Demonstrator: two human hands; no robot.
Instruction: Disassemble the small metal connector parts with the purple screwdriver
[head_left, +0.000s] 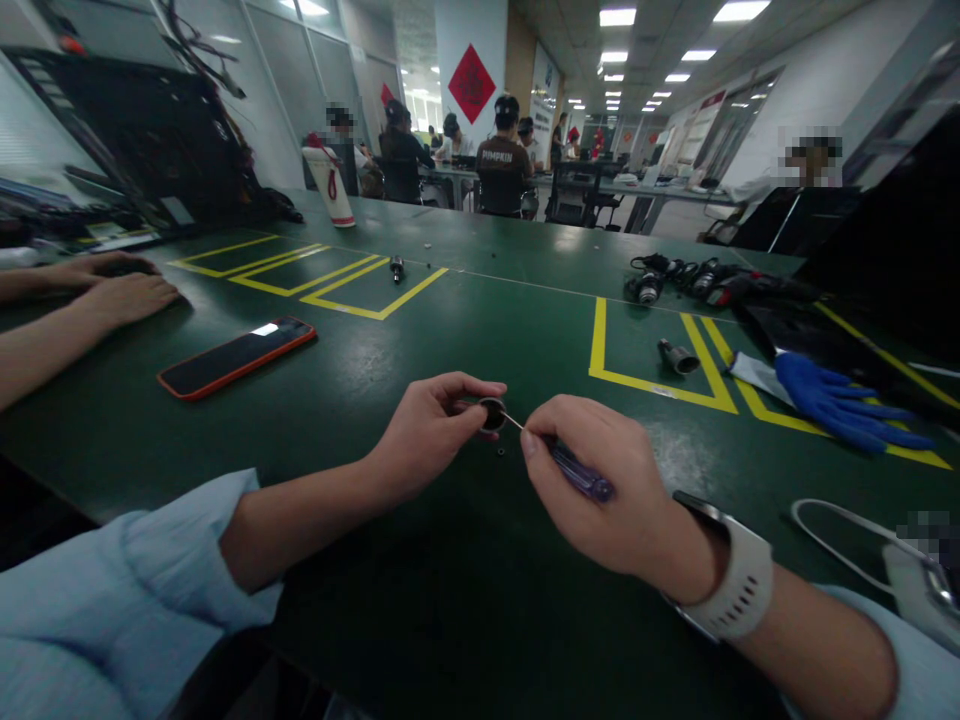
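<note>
My left hand (439,430) is closed around a small round metal cup-shaped part (493,414), its hollow opening turned toward my right hand. Between the fingers and thumb of my right hand (592,480) is a screwdriver (577,472) with a purple handle. Its thin shaft points left and its tip reaches the opening of the metal part; whether it touches the inside is hidden. A tiny ring-like piece (500,452) lies on the green table just below the part.
A phone in a red case (238,358) lies left, near another person's hands (124,290). Small metal fittings (679,357) (397,269) rest by yellow tape outlines. Right are a blue glove (832,395), black cabled items (675,280) and a white cable (832,520). A cup (330,188) stands behind.
</note>
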